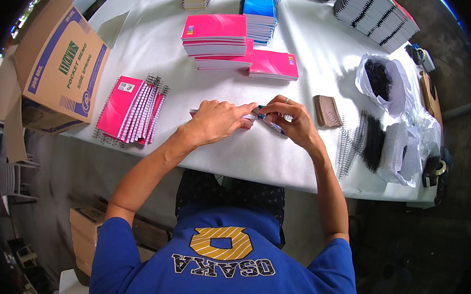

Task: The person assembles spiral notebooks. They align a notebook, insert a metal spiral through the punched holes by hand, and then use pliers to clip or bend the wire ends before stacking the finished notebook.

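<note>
My left hand (215, 121) lies flat on a small pink notebook (246, 124) on the white table (235, 152), pressing it down. My right hand (292, 118) pinches the notebook's near end, where a black spiral wire (267, 119) meets its edge. Both hands touch in the middle of the table, close to its front edge. Most of the notebook is hidden under my fingers.
A row of bound pink notebooks (131, 109) lies at the left, beside an open cardboard box (60, 69). Pink stacks (221, 39) and a blue stack (259, 15) stand farther back. Loose black spirals (361, 142), a brown brush (327, 111) and plastic bags (387, 81) sit at the right.
</note>
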The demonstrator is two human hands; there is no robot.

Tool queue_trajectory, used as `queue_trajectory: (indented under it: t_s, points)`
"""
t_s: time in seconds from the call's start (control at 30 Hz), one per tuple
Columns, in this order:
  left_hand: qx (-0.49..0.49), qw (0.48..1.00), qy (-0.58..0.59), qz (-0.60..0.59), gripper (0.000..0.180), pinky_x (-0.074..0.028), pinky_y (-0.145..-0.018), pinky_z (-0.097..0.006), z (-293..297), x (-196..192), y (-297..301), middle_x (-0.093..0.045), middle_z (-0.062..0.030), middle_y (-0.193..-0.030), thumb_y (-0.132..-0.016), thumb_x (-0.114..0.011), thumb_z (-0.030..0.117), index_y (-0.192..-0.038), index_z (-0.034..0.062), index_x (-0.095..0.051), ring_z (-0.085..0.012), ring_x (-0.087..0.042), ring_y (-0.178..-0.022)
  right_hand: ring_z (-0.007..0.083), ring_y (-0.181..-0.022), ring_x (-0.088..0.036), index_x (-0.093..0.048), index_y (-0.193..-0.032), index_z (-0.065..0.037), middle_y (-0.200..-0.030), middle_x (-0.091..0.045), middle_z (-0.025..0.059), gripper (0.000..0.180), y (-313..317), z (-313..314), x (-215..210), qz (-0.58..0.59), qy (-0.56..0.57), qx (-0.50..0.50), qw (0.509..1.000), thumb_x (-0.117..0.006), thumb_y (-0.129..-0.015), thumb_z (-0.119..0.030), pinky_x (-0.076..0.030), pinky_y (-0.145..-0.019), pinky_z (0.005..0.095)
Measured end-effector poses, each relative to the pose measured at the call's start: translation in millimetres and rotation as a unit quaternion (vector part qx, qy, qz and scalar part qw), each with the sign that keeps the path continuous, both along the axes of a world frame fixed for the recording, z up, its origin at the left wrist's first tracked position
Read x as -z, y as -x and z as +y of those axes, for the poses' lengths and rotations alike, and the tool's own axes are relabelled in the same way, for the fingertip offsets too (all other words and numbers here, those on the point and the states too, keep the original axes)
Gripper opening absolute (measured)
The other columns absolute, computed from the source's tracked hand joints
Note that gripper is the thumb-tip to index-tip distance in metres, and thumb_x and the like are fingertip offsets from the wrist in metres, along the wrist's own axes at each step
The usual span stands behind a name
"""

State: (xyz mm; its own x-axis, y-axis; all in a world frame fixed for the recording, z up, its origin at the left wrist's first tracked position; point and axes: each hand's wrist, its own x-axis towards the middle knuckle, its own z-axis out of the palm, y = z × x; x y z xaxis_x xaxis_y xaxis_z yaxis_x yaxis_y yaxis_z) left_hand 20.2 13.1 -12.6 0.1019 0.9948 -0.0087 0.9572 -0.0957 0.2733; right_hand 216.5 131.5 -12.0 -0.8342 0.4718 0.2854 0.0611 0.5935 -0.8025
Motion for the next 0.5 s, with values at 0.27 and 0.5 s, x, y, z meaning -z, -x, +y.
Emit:
queue_trajectory:
  t_s: [0.27,0.5]
  points:
    - [-0.025,0.998,0.055,0.009,0.051,-0.055,-0.067,-0.044,1,-9,-4,-0.072,-0.0107,-0.097,-0.094,-0.057,0.040,-0.141,0.0219,-0.048,-0.0316,-0.069,-0.079,0.0271,-0.075,-0.063,-0.069,-0.110,-0.006,-0.088,-0.065,0.0118,0.029,-2,-8,-8,-0.029,-0.110,-0.013,0.993,-0.066,-0.082,0.002,-0.051,-0.071,0.0399]
    - [-0.020,0.999,-0.022,-0.036,0.054,-0.056,-0.069,-0.044,2,-7,-10,-0.073,-0.0078,-0.095,-0.093,-0.060,0.036,-0.144,0.0282,-0.045,-0.0311,-0.069,-0.078,0.0332,-0.087,-0.063,-0.057,-0.106,-0.001,-0.095,-0.061,0.0145,0.023,-5,-21,-6,-0.103,-0.119,0.034,0.987,-0.066,-0.087,-0.008,-0.050,-0.073,0.0441]
